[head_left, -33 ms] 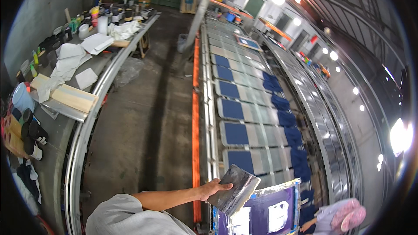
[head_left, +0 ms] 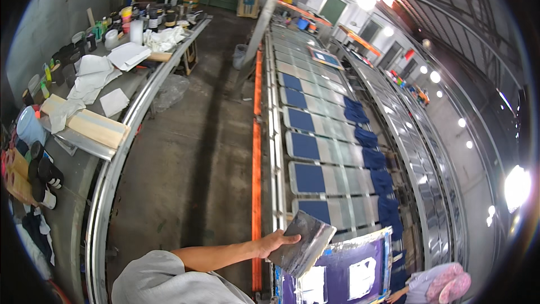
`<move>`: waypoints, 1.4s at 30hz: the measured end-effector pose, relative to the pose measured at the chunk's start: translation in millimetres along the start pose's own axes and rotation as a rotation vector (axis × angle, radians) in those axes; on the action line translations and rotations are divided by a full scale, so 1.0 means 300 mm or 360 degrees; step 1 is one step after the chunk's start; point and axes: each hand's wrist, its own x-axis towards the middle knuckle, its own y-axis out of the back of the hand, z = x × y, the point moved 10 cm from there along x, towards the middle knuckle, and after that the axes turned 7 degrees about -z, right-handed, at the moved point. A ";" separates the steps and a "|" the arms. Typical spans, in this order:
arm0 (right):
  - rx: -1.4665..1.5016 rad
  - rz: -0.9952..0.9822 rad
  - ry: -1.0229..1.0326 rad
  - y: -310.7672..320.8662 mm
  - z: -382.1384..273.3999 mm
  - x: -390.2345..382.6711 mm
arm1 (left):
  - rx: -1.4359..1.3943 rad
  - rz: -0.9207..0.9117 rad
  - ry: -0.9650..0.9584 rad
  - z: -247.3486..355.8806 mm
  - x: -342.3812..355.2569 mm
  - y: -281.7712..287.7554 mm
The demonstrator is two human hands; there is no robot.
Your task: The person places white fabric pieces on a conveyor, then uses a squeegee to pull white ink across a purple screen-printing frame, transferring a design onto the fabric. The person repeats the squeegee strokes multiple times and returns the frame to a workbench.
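My left hand (head_left: 273,245) reaches in from the lower left and is closed on a flat, grey, ink-smeared squeegee (head_left: 304,243). The thumb lies on the near face and the fingers are hidden behind it. The squeegee is tilted over the left part of a printing screen (head_left: 338,275), which has purple mesh, two white windows and blue tape at its edges. The screen lies at the near end of a long table of grey boards. Dark blue fabric panels (head_left: 308,179) lie flat on the boards' left ends. My right hand is out of view.
Orange and silver rails (head_left: 257,163) edge the table. Blue cloth (head_left: 373,158) hangs at its right side. A co-worker in a pink head covering (head_left: 448,282) reaches toward the screen's right edge. A side bench (head_left: 121,95) at left carries bottles, papers and boards. A pole (head_left: 257,31) stands beyond the aisle.
The whole scene has shifted slightly right and down, as the view turned a little. My left hand keeps its hold on the squeegee, in nearly the same place over the screen.
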 end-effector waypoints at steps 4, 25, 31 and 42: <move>-0.0355 -0.0027 0.0114 -0.211 -0.271 -0.044 | -0.0245 0.0081 -0.0047 0.371 -0.054 0.237; -0.0328 -0.2732 0.0496 -3.482 -1.210 -0.695 | -0.0262 0.1869 -0.2374 1.840 -1.301 1.711; -0.0122 -0.2480 0.0286 -4.322 -1.275 -0.835 | 0.0158 0.1671 -0.2648 2.341 -1.186 1.901; 0.0124 -0.1669 0.0315 -5.311 -1.752 -0.177 | -0.0381 0.1503 -0.1993 3.486 -0.435 2.755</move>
